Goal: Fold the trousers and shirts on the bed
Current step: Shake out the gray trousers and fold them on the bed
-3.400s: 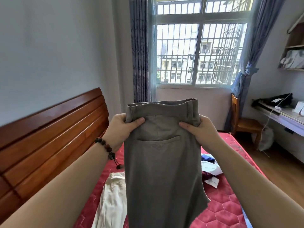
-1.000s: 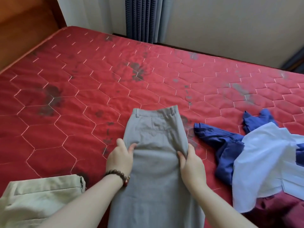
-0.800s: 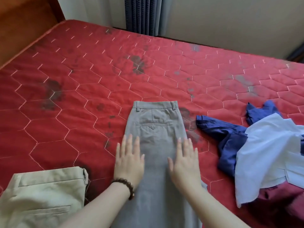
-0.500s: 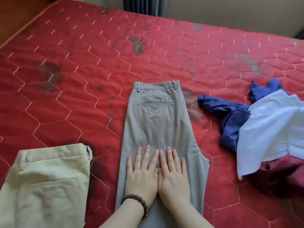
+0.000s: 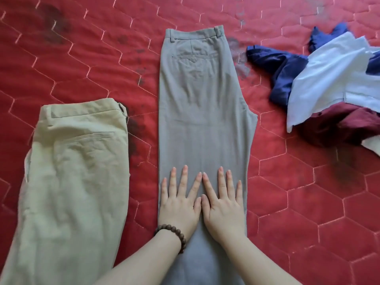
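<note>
Grey trousers (image 5: 202, 112) laid lengthwise mid-bed (image 5: 308, 202), legs stacked, waistband at far end. Both hands flat on the legs, fingers straight and spread, gripping nothing: left hand (image 5: 180, 206) and right hand (image 5: 223, 208) side by side, thumbs touching, likely pressing out creases before folding. Beige trousers (image 5: 72, 182) left of the grey pair, apart, not yet folded. Right of the grey pair, a loose heap of shirts: blue (image 5: 281, 68), white (image 5: 329, 79), maroon (image 5: 339, 124). No containers visible.

Red quilted mattress (image 5: 82, 64) with dark stains, grey trousers (image 5: 201, 103) flat at centre, beige trousers (image 5: 74, 182) left, heap of blue, white, maroon shirts (image 5: 329, 79) right.
</note>
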